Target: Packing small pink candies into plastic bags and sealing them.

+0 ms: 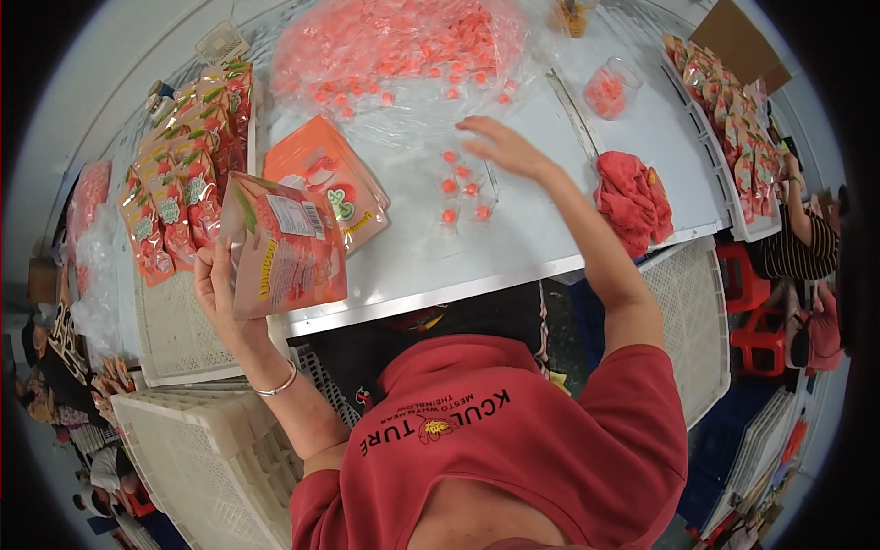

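Note:
My left hand is closed on the edge of a printed candy pouch, held up in front of the table's near left edge. Behind that pouch lies a stack of flat pouches in the same pinkish red. My right hand reaches over the table, fingers stretched out and apart, holding nothing. Just below it several wrapped red candies lie loose on the white tabletop. At the far side, a big clear plastic bag spreads open with a heap of the same candies.
Filled pouches stand in rows at the left, others in a white crate at the right. A clear jar of candies and a crumpled red cloth sit right of my arm. Stacked plastic crates flank me; co-workers are farther off.

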`<state>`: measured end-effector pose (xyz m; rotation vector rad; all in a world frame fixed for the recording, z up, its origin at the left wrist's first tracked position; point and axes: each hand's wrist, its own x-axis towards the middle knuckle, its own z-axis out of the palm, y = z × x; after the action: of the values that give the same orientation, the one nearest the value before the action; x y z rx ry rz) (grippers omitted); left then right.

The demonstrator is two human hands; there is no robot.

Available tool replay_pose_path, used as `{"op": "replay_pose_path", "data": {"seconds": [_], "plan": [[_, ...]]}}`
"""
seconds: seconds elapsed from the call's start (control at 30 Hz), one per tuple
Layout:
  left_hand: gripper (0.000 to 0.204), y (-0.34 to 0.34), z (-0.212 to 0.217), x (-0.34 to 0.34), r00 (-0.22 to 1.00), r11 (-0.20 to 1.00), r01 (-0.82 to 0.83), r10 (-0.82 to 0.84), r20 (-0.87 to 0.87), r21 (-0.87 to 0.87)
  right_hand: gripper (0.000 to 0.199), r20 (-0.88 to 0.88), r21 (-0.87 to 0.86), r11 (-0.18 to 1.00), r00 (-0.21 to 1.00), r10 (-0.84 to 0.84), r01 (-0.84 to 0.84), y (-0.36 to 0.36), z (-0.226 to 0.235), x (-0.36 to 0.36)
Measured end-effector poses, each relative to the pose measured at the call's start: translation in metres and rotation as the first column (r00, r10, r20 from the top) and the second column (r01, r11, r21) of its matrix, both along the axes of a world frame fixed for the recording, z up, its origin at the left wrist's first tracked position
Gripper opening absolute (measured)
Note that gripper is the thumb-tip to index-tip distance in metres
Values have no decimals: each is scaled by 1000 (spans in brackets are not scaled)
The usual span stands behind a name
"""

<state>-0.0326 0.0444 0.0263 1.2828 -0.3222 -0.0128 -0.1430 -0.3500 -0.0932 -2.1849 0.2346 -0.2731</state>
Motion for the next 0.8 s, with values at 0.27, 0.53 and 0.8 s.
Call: {"op": "replay_pose_path", "data": {"seconds": [0.27,0.53,0.8], "plan": [[21,-13,3,-4,997,997,76,-76,-20,33,53,59,-696,706,991,-121,128,109,-43,-10],[19,-93,20,-1,945,954,219,-259,197,203,11,342,-80,836,803,-488,542,36,-76,5],[20,-181,-15,-16,867,838,100,-338,366,537,27,476,794,607,659,-583,-36,87,130,48]]}}
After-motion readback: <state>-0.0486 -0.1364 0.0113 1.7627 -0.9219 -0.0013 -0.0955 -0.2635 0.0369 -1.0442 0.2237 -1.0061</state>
